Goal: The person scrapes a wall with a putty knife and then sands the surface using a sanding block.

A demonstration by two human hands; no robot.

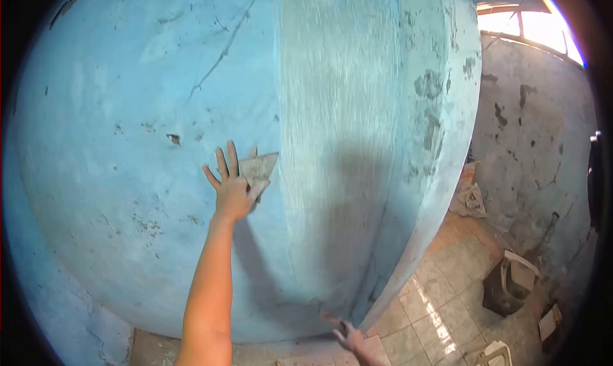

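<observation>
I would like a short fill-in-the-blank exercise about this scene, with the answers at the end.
1. The person's ____ hand holds a flat, grey, triangular scraper.
2. In the picture, a pale, streaked vertical band runs to the scraper's ____.
3. The cracked, painted wall surface behind this hand is coloured ____.

Missing words: left; right; blue.
</observation>
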